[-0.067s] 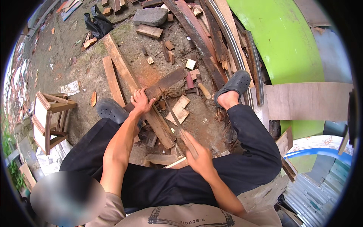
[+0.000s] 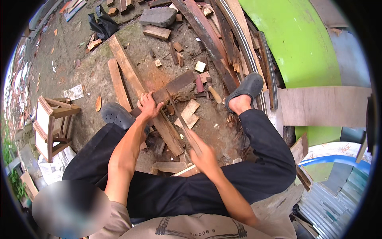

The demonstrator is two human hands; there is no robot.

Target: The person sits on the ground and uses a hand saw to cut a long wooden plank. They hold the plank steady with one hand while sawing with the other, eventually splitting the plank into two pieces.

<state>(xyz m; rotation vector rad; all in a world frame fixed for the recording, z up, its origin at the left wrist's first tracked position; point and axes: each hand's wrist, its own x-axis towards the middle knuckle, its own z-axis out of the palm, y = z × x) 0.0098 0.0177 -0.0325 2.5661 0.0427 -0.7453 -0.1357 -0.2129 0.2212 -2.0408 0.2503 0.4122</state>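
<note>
My right hand (image 2: 206, 160) is closed round the grip end of a handsaw (image 2: 184, 124), seen nearly edge-on, its thin blade slanting forward and left. The blade's far end meets a short dark wooden board (image 2: 178, 86) just right of my left hand. That board lies crosswise over a long lighter plank (image 2: 128, 67) on the ground. With fingers curled over the board, my left hand (image 2: 148, 106) presses it against the plank. Whether the teeth are inside a cut is too small to tell.
Dark clogs (image 2: 248, 89) are on my spread feet, either side of the boards. Offcuts (image 2: 189, 112) and a loose wooden handle (image 2: 215, 95) lie between them. A small wooden frame (image 2: 51, 127) stands left. Long timbers (image 2: 207, 36) and a green panel (image 2: 294, 44) lie right.
My right hand and the saw have slid forward and slightly left, away from my body. My left hand and the board stay in place.
</note>
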